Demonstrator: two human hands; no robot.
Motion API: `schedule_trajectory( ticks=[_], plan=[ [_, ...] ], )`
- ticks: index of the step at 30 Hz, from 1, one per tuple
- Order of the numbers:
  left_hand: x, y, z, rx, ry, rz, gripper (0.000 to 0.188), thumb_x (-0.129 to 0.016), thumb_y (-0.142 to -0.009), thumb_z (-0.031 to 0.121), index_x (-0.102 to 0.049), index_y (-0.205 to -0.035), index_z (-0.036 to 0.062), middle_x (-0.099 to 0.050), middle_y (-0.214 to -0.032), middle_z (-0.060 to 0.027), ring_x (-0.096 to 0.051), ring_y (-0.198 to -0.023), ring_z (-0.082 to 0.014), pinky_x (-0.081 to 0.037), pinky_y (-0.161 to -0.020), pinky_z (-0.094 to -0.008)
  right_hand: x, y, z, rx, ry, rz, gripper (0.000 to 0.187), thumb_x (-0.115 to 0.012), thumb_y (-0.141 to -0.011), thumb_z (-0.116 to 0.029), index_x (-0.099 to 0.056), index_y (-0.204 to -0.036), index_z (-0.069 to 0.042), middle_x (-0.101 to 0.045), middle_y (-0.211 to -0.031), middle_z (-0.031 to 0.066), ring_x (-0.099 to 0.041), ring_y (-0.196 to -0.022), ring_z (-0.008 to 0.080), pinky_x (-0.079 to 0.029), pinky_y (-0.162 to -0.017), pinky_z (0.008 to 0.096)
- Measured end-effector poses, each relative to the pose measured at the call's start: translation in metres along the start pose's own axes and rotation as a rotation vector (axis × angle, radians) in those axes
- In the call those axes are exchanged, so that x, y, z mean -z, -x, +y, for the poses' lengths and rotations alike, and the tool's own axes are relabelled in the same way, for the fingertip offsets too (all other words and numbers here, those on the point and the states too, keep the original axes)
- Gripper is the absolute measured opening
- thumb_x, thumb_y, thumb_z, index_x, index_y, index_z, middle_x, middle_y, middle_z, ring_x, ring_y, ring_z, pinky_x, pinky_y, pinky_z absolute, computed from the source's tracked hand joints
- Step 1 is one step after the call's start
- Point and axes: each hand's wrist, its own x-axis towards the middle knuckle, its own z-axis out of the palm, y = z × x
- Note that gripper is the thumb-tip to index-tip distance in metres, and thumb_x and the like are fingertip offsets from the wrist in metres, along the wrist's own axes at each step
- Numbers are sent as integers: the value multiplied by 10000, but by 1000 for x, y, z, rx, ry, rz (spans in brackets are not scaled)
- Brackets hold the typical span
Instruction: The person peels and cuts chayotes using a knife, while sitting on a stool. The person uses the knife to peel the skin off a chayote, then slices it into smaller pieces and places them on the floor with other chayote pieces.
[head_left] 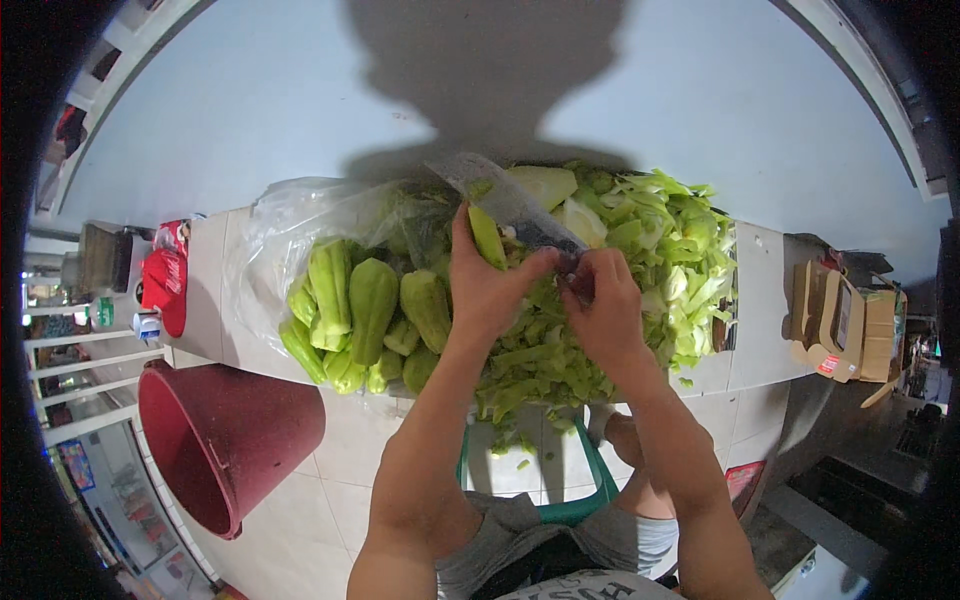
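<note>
My right hand (608,300) is closed round the handle end of a broad-bladed knife (515,200), whose wide metal blade slants up and to the left. In my left hand (487,290) is a green vegetable piece (487,237), held upright between thumb and fingers against the near side of the blade. Left of that hand, several long, ridged light-green gourd-like vegetables (372,310) lie together, partly on a clear plastic bag (262,262). Under and right of my hands spreads a heap of pale-green slices and peelings (690,265). A larger pale cut piece (545,184) lies behind the blade.
A dark red bucket (225,430) stands on the tiled floor at the left. Beyond the heap rises a pale wall (700,90). Cardboard boxes (845,320) are at the right, a red cloth-like item (165,278) at the left. A green stool (590,490) shows between my legs.
</note>
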Motion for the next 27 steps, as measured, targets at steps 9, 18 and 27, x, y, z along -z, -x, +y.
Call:
schedule_trajectory(
  ticks=[9, 18, 27],
  plan=[
    [32, -27, -26, 136, 62, 251, 865, -847, -659, 225, -378, -1337, -39, -544, -1189, -154, -551, -1066, -243, -447, -913, -350, 10, 14, 6, 75, 23, -35, 282, -693, -699, -26, -492, -892, -69, -549, -901, 121, -601, -752, 348, -498, -613, 439],
    [42, -35, 7, 254, 67, 364, 938, -852, -682, 384, -355, -1371, -14, -505, -1237, -149, -512, -1096, -261, -423, -938, -378, 42, 21, 16, 46, 89, -81, 266, -667, -716, -30, -505, -925, -62, -556, -909, 130, -608, -773, 346, -510, -640, 434],
    [38, -24, 10, 328, 416, 89, 574, -610, -887, 458, -468, -1285, 69, -607, -1089, -147, -619, -927, -289, -518, -789, -459, 45, 14, 16, -23, 35, -34, 229, -642, -747, -38, -508, -932, -57, -550, -902, 150, -602, -787, 361, -508, -659, 446]
  ],
)
